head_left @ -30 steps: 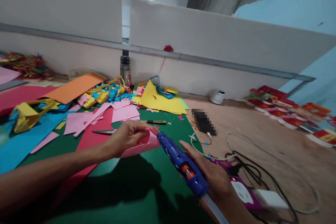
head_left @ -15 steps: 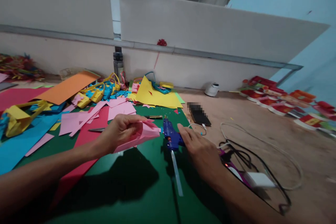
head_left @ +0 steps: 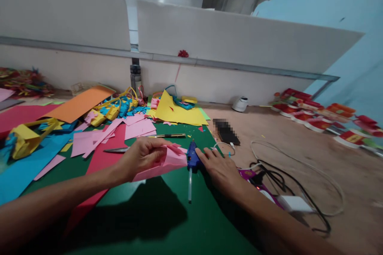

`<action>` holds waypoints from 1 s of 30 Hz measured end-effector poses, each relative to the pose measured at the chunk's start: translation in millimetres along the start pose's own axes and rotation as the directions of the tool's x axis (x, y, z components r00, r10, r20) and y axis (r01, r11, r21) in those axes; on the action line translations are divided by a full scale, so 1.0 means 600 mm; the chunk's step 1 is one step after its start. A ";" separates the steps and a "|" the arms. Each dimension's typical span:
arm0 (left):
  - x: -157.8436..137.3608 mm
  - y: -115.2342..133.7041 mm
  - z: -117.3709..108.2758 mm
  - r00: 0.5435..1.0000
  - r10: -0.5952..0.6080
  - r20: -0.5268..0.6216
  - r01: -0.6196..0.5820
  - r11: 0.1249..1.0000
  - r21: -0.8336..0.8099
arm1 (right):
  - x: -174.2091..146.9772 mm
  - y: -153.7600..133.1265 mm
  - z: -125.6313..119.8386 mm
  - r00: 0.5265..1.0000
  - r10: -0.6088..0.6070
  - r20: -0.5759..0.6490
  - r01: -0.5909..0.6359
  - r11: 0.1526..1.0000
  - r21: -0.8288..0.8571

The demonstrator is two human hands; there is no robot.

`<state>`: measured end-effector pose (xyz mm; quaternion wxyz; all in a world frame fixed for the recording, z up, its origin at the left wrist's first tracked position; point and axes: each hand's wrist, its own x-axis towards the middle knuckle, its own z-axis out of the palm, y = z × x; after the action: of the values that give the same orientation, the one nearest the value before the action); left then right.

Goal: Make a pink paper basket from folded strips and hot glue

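A folded piece of pink paper (head_left: 173,160), creased and partly open along its upper edge, is pinched in my left hand (head_left: 147,158) above the green mat (head_left: 161,223). Just beside its right end, at my right hand's (head_left: 220,170) fingertips, is a blue glue gun (head_left: 193,158), nozzle pointing away, clear stick jutting toward me.

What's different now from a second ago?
The glue gun moved from the edge of the pink paper, down and away from the person, seemingly onto the green mat. The right hand went with it; I can't tell if it has let go. The left hand still pinches the paper, and the phone stayed put.
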<state>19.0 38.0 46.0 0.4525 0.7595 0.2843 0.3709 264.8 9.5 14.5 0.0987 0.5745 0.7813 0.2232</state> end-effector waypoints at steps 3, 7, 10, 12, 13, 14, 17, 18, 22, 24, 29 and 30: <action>0.000 -0.006 0.002 1.000 -0.007 0.013 0.007 1.000 0.004 | -0.006 0.011 -0.029 0.996 -0.069 -0.051 0.078 0.976 0.201; -0.002 -0.008 0.007 0.999 0.026 0.029 -0.027 0.999 0.039 | -0.011 -0.002 -0.087 0.918 0.073 -0.389 0.178 0.800 0.572; -0.002 -0.005 0.008 0.999 0.043 0.032 -0.044 0.997 0.060 | -0.007 -0.020 -0.125 0.895 0.110 -0.432 0.281 0.614 0.738; -0.003 -0.003 0.008 0.997 0.048 0.057 -0.051 0.997 0.063 | 0.000 -0.028 -0.141 0.917 0.110 -0.383 0.279 0.510 0.814; -0.003 -0.003 0.008 0.997 0.051 0.063 -0.054 0.997 0.063 | 0.005 -0.031 -0.145 0.931 0.109 -0.350 0.260 0.476 0.840; -0.004 -0.003 0.009 0.997 0.053 0.060 -0.057 0.997 0.058 | 0.010 -0.032 -0.149 0.942 0.107 -0.317 0.238 0.455 0.858; -0.004 -0.005 0.011 0.997 0.063 0.033 -0.063 0.998 0.013 | 0.021 -0.035 -0.153 0.959 0.074 -0.275 0.214 0.452 0.866; -0.004 -0.005 0.012 0.997 0.067 0.030 -0.067 0.998 -0.007 | 0.022 -0.036 -0.155 0.957 0.055 -0.284 0.227 0.466 0.855; -0.005 -0.003 0.015 0.997 0.075 0.025 -0.074 0.997 -0.035 | 0.021 -0.042 -0.158 0.933 0.007 -0.361 0.291 0.577 0.763; -0.006 -0.002 0.015 0.998 0.061 0.028 -0.061 0.998 -0.010 | 0.020 -0.046 -0.159 0.925 -0.003 -0.381 0.296 0.635 0.714; -0.011 -0.001 0.016 0.998 0.063 0.031 -0.065 0.997 0.051 | 0.024 -0.053 -0.157 0.916 -0.034 -0.400 0.296 0.730 0.616; -0.012 0.000 0.016 0.997 0.067 0.027 -0.069 0.996 0.059 | 0.025 -0.054 -0.157 0.913 -0.040 -0.407 0.299 0.743 0.598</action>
<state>22.8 28.1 40.7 0.4201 0.7867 0.2635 0.3677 193.8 -6.3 83.7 -0.2342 0.4455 0.8635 0.0324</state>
